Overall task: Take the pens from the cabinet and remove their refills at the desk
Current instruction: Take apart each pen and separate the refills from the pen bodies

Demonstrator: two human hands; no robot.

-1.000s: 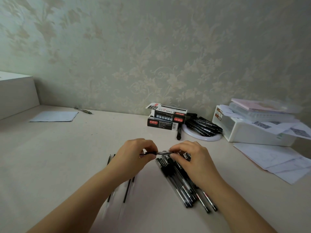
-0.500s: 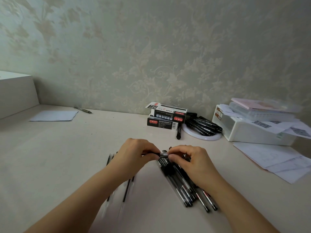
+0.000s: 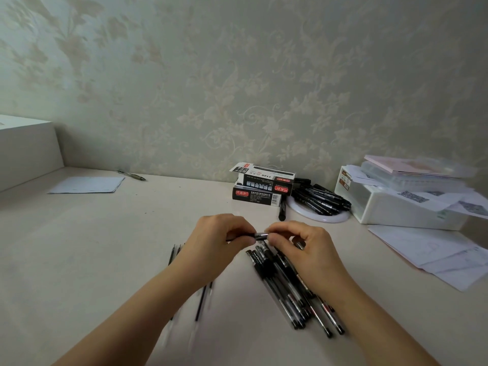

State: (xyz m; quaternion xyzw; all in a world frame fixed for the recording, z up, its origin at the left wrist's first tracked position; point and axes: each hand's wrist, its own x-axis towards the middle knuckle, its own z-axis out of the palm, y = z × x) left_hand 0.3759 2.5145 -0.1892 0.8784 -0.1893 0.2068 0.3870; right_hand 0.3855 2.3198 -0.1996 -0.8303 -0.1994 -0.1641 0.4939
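— What is lying nearest the person right now?

— Under the left forearm, thin refills [image 3: 202, 299] are lying on the desk [image 3: 92, 247], a few loose sticks side by side. Just right of them, a heap of pens [image 3: 287, 289] is fanning out beneath the right wrist, partly hidden by it.

— And the hands?

— Both are working on one pen [image 3: 261, 235], held crosswise just above the heap. The left hand [image 3: 219, 247] is pinching one end with fingers curled round it; the right hand [image 3: 306, 249] is pinching the other end the same way. Only a short dark and silver stretch of the pen is showing between them.

— Is anything changing compared with a moment ago?

— The hands are drawing closer together. A second ago a longer length of barrel was showing between the fingertips; now the gap is nearly gone. The heap and the refills are lying as they were.

— What is that saying about the task?

— It looks as though the person is twisting the tip section loose, so this pen's refill is probably not out yet. Judging by the heap, many pens are waiting.

— And farther back?

— Two pen boxes [image 3: 260, 186] are stacked near the wall, with a white plate [image 3: 319, 217] of dark markers beside them. A white bin [image 3: 396, 207] topped with papers is standing to the right, and a sheet of paper [image 3: 87, 184] and a lone pen are lying far left.
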